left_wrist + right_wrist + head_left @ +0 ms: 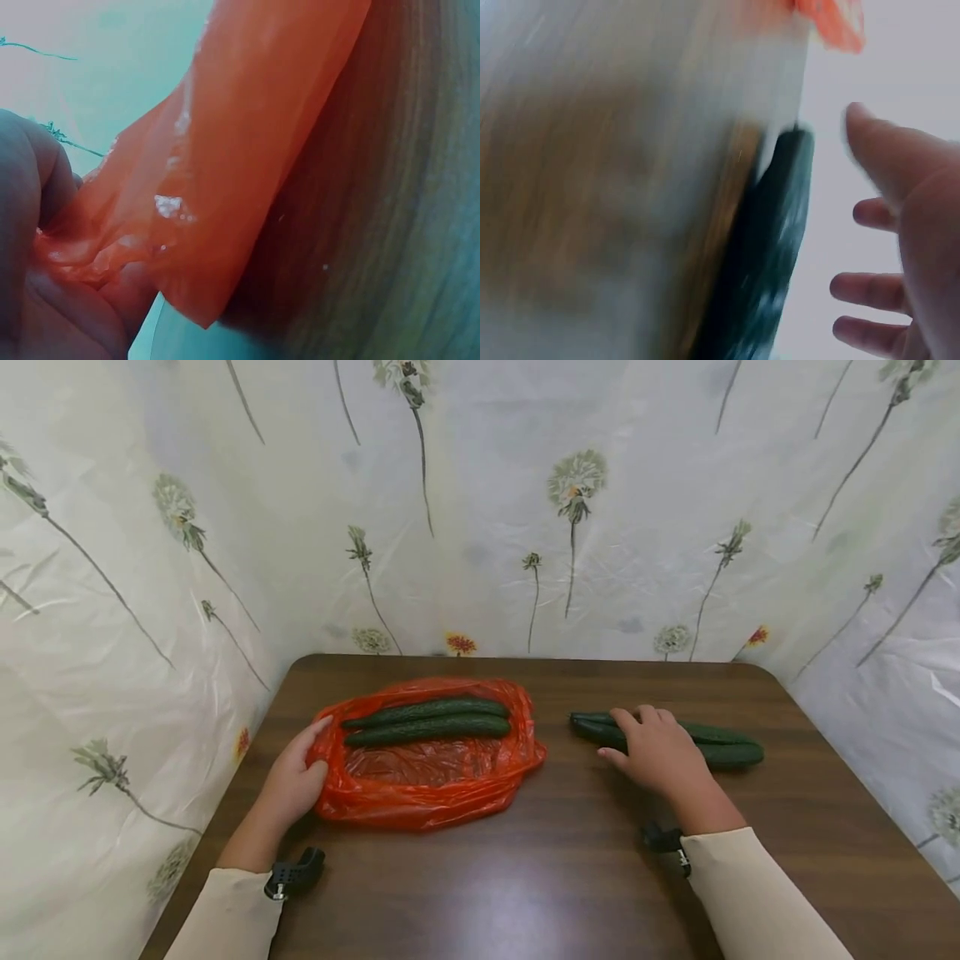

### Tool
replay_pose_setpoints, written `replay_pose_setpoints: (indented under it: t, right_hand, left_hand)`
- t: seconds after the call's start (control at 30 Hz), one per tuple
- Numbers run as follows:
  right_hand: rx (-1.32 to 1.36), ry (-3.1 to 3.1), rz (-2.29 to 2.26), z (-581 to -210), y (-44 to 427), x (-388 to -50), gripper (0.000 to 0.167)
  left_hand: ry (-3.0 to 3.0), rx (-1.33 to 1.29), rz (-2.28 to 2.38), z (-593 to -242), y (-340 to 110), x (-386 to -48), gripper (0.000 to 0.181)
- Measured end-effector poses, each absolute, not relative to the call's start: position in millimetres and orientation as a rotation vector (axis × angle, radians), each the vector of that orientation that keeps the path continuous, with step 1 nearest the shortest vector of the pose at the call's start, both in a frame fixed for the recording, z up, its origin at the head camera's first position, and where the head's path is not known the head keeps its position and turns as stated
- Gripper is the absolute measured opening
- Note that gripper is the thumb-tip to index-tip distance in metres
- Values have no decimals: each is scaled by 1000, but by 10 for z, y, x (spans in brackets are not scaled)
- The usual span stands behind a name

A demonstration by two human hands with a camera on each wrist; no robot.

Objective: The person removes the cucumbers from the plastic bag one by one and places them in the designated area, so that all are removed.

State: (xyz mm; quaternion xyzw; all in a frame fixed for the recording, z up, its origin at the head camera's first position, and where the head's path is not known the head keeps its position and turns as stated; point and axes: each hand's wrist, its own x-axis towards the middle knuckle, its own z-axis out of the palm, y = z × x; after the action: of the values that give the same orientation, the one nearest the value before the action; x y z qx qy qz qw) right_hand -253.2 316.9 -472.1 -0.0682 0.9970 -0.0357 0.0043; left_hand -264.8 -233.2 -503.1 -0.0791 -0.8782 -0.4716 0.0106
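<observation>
A red plastic bag (420, 806) lies on the table with its mouth spread wide. Two dark green cucumbers (427, 727) rest side by side in it, toward the back. At the bag's left edge my left hand (294, 777) pinches the rim; in the left wrist view the crumpled red plastic (202, 172) runs between thumb and fingers. To the right, more cucumbers (731, 752) lie together on the tabletop. My right hand (660, 752) is over them with its fingers spread. The right wrist view shows those fingers apart from a cucumber (769, 247), holding nothing.
The brown wooden table (480, 877) has rounded back corners. A pale sheet with dandelion prints (480, 527) hangs behind it and along both sides. Black camera mounts (295, 872) sit on the wrists.
</observation>
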Motion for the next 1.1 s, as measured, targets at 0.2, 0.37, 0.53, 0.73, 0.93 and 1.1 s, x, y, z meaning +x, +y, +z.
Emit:
replay_pose_setpoints:
  t: [0.2, 0.37, 0.53, 0.73, 0.93, 1.1]
  right_hand:
    - [-394, 3184, 51, -4641, 2742, -2648, 74]
    - [-485, 3211, 38, -4563, 2388, -2728, 74]
    - [-561, 3212, 6, -4537, 2016, -2823, 73]
    - [-656, 3167, -76, -4588, 1516, -2926, 73]
    - [-718, 3127, -81, -4682, 1177, -2982, 75]
    - [-793, 3111, -57, -4680, 933, -3054, 76]
  left_hand:
    - [-2737, -238, -1459, -5030, -2326, -2657, 68]
    - [-2726, -246, -1478, -5037, -2306, -2667, 67]
    - [-2727, -246, -1484, -5025, -2321, -2667, 67]
    - [-2721, -234, -1471, -5009, -2386, -2657, 69]
    - [-2716, -262, -1491, -5019, -2350, -2685, 69]
    - [-2720, -227, -1489, -5024, -2347, -2691, 69]
